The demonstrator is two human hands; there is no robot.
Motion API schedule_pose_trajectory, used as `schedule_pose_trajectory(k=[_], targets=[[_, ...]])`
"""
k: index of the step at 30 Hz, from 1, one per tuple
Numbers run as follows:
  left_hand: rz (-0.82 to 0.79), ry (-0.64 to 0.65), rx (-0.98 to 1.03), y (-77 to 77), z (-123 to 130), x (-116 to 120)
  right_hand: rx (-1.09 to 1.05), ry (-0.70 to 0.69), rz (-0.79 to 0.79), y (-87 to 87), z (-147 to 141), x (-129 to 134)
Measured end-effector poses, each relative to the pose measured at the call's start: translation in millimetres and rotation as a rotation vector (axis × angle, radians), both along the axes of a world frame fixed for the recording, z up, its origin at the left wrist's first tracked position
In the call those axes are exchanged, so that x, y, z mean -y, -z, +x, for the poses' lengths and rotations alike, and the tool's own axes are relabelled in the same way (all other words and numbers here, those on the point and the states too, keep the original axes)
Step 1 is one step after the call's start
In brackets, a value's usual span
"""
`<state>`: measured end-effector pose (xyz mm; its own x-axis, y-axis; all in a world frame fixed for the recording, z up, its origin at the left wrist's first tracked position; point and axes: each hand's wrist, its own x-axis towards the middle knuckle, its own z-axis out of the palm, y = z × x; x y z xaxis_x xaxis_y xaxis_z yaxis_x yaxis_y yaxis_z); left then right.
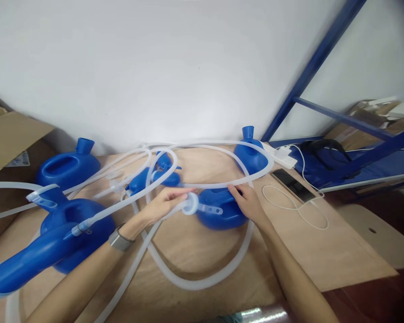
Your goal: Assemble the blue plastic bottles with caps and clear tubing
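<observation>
Wooden tabletop [323, 251] below | left grip [162, 205] pinched strapped cap [192, 204] | right grip [250, 202] clasped blue plastic jug [222, 221]; seemed light, slick, best held there

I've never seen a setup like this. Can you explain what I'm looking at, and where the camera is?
There is no machine here: these are a person's own two bare hands. The single picture comes from a camera worn on the head, looking forward and down.

The left hand holds a pale round cap with a strap sticking out. The right hand touches a blue container in front; how firmly it grips is hard to tell.

Across the wooden table lie pale flexible tubes and more blue plastic pieces. Towards the right edge are a phone and a white power strip.
</observation>
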<state>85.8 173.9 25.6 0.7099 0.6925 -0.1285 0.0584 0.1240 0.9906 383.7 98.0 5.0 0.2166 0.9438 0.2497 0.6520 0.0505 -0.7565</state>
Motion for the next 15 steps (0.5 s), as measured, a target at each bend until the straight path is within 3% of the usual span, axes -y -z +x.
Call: schedule_pose_trajectory(k=[4,7,11,15], targets=[[0.171,0.253,-0.059,-26.0,-7.0,-6.3,0.011,-0.015,0.012,1.0,1.4,1.6],[0.33,0.351,-0.158,-38.5,-6.6,-10.1,0.014,-0.017,0.019,-0.3,0.8,2.2],[0.446,0.341,-0.198,-40.8,-0.9,-7.8,0.032,0.021,0.017,-2.7,-3.3,3.1],[0.519,0.238,-0.209,-32.3,2.0,-2.2,0.052,0.078,0.003,-2.5,-7.5,5.9]])
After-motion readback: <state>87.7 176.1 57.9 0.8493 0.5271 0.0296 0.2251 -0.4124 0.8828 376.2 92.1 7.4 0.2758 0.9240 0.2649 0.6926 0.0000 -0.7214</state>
